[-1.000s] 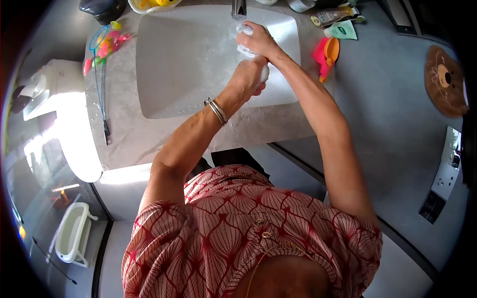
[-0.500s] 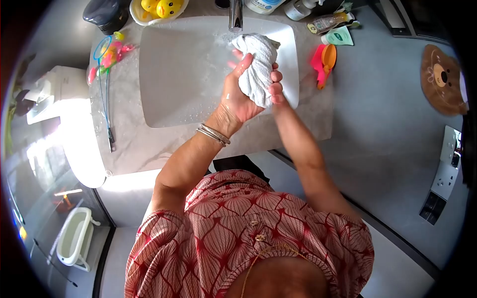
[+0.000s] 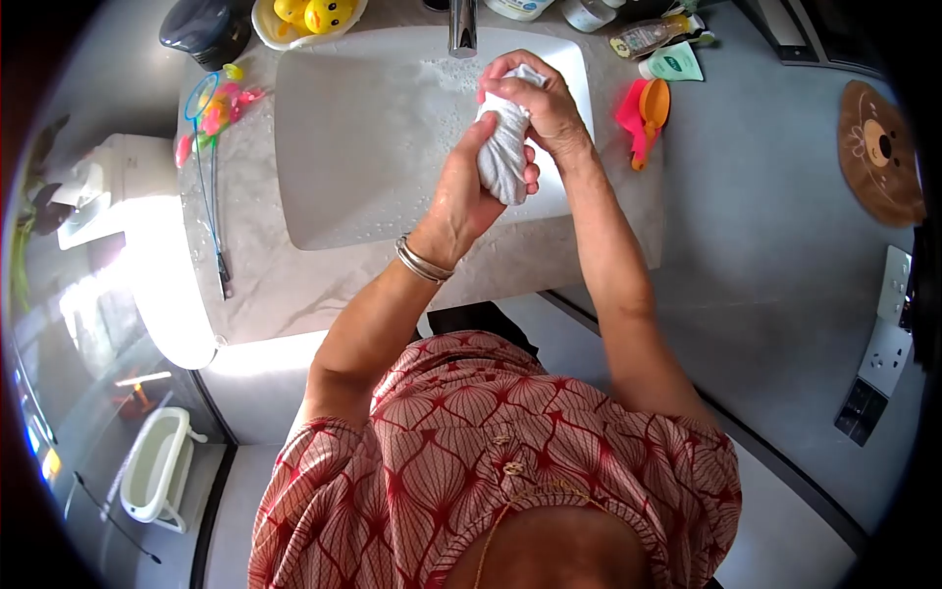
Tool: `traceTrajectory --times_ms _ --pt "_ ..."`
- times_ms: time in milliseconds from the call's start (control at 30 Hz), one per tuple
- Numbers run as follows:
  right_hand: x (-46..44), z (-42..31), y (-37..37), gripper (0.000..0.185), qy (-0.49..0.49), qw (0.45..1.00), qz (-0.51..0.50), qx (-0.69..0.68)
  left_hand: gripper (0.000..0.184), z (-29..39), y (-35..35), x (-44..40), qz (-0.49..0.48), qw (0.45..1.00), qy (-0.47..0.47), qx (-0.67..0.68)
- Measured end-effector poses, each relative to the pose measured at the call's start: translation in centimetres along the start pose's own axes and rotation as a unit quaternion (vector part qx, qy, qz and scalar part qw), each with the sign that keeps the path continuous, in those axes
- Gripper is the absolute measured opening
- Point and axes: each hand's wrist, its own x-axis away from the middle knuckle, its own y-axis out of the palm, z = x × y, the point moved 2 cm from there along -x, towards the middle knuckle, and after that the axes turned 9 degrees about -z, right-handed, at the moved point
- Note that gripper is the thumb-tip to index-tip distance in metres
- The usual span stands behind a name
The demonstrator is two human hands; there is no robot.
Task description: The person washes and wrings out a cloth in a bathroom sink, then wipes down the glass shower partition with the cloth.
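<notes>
I have both hands closed on a twisted white cloth (image 3: 503,162): my left hand (image 3: 465,185) wraps its lower part, thumb on top and fingertips showing at the far side, and my right hand (image 3: 549,106) grips its upper end. The cloth is above the right part of the sink basin (image 3: 358,147), whose bottom holds scattered bubbles. Just beyond the grip is the faucet (image 3: 462,31). Right of it, on the counter (image 3: 339,285), an orange scoop (image 3: 654,101) lies against a pink one, near a pale green tube (image 3: 673,64). Farther out, left of the grip, I see a bowl (image 3: 283,42) of yellow ducks (image 3: 328,15) and a blue-rimmed toy net (image 3: 201,96).
</notes>
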Motion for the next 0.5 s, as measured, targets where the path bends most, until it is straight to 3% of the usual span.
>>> traceTrajectory --times_ms 67,133,167,233,267,300,333,400,433,467,500 --pt "0.3 -0.6 -0.1 0.011 -0.045 0.999 0.01 0.028 0.05 0.2 0.3 0.4 0.02 1.0 -0.012 -0.004" --pt "0.6 -2.4 -0.1 0.011 -0.119 0.988 -0.008 0.1 0.065 0.3 0.4 1.4 -0.039 0.981 -0.176 -0.069" --pt "0.9 -3.4 0.1 0.01 -0.136 0.977 -0.039 0.162 0.079 0.1 -0.3 1.4 -0.137 0.96 -0.242 -0.027" --pt "1.0 -5.0 0.6 0.009 -0.151 0.961 -0.069 0.221 0.08 0.5 -1.2 1.5 -0.17 0.95 -0.259 0.028" --pt "1.0 -5.7 1.1 0.011 -0.211 0.928 -0.115 0.284 0.082 0.8 -1.2 1.5 -0.203 0.937 -0.273 0.081" --pt "1.1 -6.4 1.7 0.014 -0.269 0.885 -0.16 0.344 0.078 1.2 -1.5 1.2 -0.231 0.931 -0.259 0.116" --pt "1.1 -6.9 2.2 0.014 -0.267 0.886 -0.159 0.343 0.078 1.9 -0.2 1.2 -0.23 0.93 -0.26 0.118" --pt "1.0 -7.8 3.6 0.014 -0.312 0.859 -0.173 0.366 0.065 4.4 2.6 0.8 -0.03 0.992 -0.117 -0.04" --pt "0.6 -8.3 4.4 0.026 -0.357 0.845 -0.202 0.343 0.051 5.0 2.4 -0.5 -0.083 0.993 -0.062 0.055" --pt "0.7 -8.1 4.5 0.026 -0.356 0.845 -0.201 0.344 0.051 5.0 2.2 -1.0 -0.083 0.993 -0.064 0.055" --pt "0.9 -7.9 4.3 0.024 -0.345 0.873 -0.129 0.32 0.043 5.3 1.6 -1.4 0.008 1.0 -0.002 -0.007"
